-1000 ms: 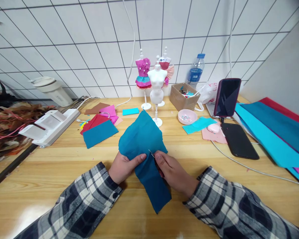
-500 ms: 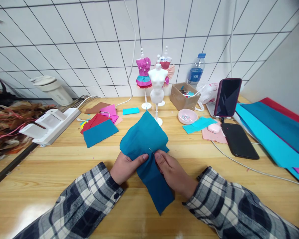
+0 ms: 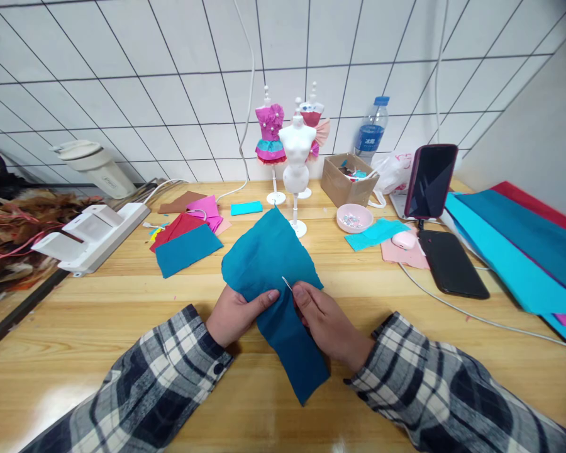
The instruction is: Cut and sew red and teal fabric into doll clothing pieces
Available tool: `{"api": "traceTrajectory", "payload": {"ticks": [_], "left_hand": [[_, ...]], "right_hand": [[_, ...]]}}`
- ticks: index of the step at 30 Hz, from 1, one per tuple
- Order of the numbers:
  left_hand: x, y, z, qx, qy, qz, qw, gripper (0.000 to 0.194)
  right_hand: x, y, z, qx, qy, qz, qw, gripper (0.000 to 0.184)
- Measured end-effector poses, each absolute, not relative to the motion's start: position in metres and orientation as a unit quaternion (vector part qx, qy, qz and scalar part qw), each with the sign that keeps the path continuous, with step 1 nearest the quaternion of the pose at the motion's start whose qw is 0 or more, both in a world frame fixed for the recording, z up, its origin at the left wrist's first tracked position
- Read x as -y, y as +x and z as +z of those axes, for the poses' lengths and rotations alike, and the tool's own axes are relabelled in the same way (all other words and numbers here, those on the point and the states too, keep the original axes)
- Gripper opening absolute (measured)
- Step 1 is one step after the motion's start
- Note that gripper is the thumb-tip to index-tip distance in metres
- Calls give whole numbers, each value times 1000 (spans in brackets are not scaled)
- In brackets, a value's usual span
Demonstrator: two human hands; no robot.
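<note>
A teal piece of fabric, wide at the top and narrow below, is held up over the wooden table between my hands. My left hand pinches its left side, thumb on top and fingers hidden behind. Between thumb and fingertips, my right hand grips a thin needle, its tip pointing up and left across the cloth. Whether the needle passes through the fabric I cannot tell. Just beyond the cloth stands a bare white mini dress form.
Two dressed mini forms, one in a pink dress, stand behind. To the right are a pink bowl of beads, a cardboard box and phones. Fabric scraps and a white power strip lie left.
The fabric's upper part has opened out slightly, and the needle shows a little more clearly. Both hands stay in nearly the same place, still gripping.
</note>
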State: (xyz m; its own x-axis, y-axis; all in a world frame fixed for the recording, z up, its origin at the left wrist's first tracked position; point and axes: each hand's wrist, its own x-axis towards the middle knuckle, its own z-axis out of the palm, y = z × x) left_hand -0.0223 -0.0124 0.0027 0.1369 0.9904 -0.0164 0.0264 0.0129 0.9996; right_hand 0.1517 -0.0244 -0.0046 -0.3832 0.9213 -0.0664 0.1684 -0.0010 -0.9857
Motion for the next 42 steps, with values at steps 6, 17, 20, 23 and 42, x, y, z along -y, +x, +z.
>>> {"api": "traceTrajectory", "payload": {"ticks": [6,17,20,23,42], "left_hand": [[13,-25,0,-463,526,459,545,57],[12,-27,-1,-451,528,439,570,52],[12,-27,-2,-442,571,416,554,46],[13,-26,-2,-436,608,397,531,46],[12,-26,-2,-406,545,492,545,51]], "right_hand": [[25,151,-10,600,-433,577,347,43],[26,153,-5,614,-442,561,336,43],[26,152,-5,627,-442,544,340,41],[27,152,-4,638,-442,526,348,40],[26,150,-7,637,-459,506,358,35]]}}
